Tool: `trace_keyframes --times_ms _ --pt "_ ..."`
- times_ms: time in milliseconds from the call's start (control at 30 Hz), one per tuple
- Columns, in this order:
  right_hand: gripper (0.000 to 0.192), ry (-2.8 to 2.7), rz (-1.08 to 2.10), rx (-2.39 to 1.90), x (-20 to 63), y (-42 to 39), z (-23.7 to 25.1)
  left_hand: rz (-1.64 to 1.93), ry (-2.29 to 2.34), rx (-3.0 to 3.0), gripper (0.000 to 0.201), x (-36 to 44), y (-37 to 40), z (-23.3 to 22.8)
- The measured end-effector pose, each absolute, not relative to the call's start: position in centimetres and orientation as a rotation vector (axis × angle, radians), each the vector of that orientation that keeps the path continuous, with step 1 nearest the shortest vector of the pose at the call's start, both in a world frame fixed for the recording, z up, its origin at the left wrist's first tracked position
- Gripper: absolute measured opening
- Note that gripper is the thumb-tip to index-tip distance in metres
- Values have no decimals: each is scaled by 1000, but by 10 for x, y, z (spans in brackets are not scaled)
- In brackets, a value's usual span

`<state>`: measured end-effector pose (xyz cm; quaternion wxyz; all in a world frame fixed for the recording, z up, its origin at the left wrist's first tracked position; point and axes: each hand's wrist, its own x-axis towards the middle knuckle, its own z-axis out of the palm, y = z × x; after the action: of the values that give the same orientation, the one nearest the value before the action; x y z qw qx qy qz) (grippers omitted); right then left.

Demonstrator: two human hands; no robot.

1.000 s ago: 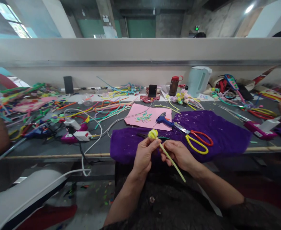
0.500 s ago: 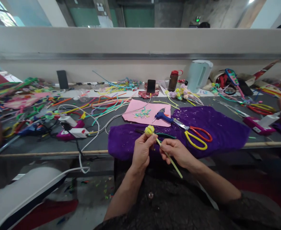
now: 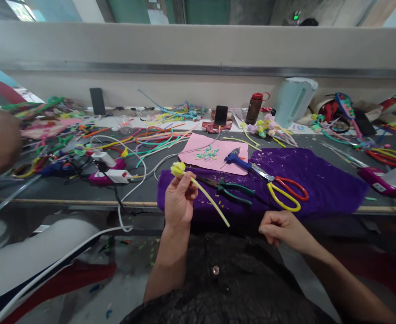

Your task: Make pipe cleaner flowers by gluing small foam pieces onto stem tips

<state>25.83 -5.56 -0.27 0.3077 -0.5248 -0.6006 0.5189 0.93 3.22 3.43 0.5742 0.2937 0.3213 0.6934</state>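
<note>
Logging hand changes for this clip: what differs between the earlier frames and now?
The right hand has let go of the yellow pipe-cleaner flower and drawn back toward the body, loosely closed, nothing visible in it. The left hand alone now holds the flower just under its head, shifted left, uncovering the green-handled pliers. The scissors, glue gun and purple cloth lie as before.

Her left hand (image 3: 179, 200) is raised, fingers pinched closed. The right hand (image 3: 279, 227) sits lower, loosely curled, apart.
</note>
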Motion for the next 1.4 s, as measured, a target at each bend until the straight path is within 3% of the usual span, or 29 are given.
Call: trace_keyframes --times_ms 367,667,800,1033,1267,1400 --pt "37 -2140 351 -1349 223 1 14 1425 853 786 20 -3 29 24" --pt "22 -2713 -346 -1233 183 22 16 1379 951 875 20 -7 43 0" --pt "20 -2740 -384 -1210 179 33 17 1362 924 899 20 -10 43 -2" --pt "17 -2520 0 -1218 202 27 19 1364 900 879 18 -11 43 -5" --pt "16 -2663 -276 -1173 190 15 9 1357 940 908 18 -10 42 -6" --pt "22 -2569 -251 -1226 189 20 5 1346 937 909 18 -11 41 -6"
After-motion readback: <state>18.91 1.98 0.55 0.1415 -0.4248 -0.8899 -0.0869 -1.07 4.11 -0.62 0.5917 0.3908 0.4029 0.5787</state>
